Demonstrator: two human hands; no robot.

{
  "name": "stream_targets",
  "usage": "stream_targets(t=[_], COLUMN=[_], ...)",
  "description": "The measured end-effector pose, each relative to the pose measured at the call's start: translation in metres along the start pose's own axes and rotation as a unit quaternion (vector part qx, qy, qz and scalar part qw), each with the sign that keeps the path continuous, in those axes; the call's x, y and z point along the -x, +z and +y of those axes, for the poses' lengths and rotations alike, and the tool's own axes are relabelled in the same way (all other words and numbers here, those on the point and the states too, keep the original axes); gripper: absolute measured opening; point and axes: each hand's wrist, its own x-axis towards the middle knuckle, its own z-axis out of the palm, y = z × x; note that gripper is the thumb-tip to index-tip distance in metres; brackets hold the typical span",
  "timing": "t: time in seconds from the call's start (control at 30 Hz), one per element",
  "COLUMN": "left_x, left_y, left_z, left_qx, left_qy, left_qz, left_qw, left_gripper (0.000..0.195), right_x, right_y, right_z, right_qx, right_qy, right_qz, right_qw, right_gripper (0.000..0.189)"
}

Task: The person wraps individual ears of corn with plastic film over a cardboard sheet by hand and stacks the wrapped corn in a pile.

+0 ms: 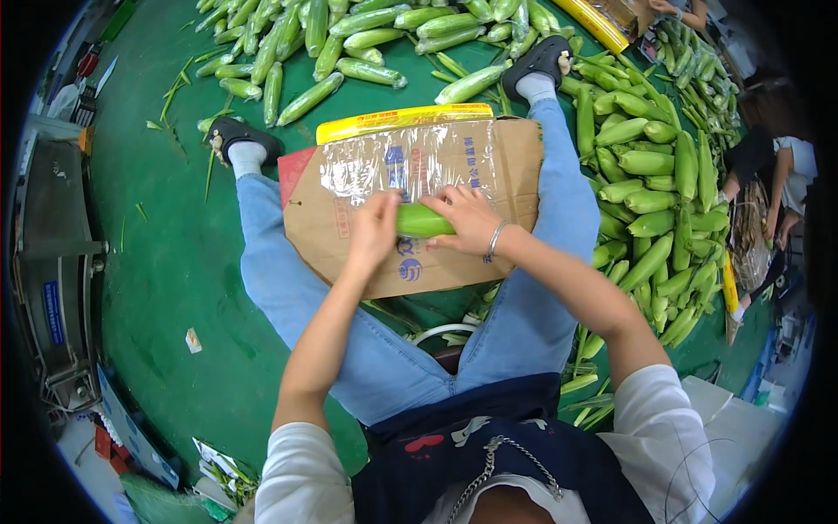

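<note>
Across my lap lies a flattened cardboard sheet with printing on it. Clear plastic film stretches over its far half, from a yellow roll of cling film at the far edge. One green ear of corn in its husk lies crosswise on the near edge of the film. My left hand is at the ear's left end, fingers curled; what its fingertips pinch is unclear. My right hand, a bangle at the wrist, is closed over the ear's right end.
Film-wrapped ears lie on the green floor beyond my feet. A heap of unwrapped ears rises to my right. Another person sits at far right, with a further person's arm at top right. Metal equipment stands at left.
</note>
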Motion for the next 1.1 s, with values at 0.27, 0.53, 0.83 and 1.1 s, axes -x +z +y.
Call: stream_targets(t=[0.27, 0.53, 0.83, 1.1], left_x=[0.002, 0.038, 0.053, -0.014], left_y=[-0.003, -0.002, -0.009, 0.012], left_z=[0.018, 0.020, 0.038, 0.005], left_qx=[-0.383, -0.303, -0.351, -0.385], left_qy=[0.125, 0.076, 0.048, 0.191], left_qz=[-0.174, -0.192, -0.178, -0.098], left_qw=[0.898, 0.930, 0.918, 0.898], left_gripper=[0.076, 0.056, 0.071, 0.064], right_x=[0.081, 0.062, 0.066, -0.088], right_y=[0.031, -0.015, 0.050, 0.015], right_z=[-0.009, 0.008, -0.044, 0.035], right_qx=[0.092, -0.124, -0.001, -0.365], right_qy=[0.211, 0.185, 0.139, 0.018], right_qz=[0.189, 0.405, 0.190, -0.113], right_qw=[0.955, 0.886, 0.972, 0.924], right_gripper=[0.048, 0.007, 0.030, 0.040])
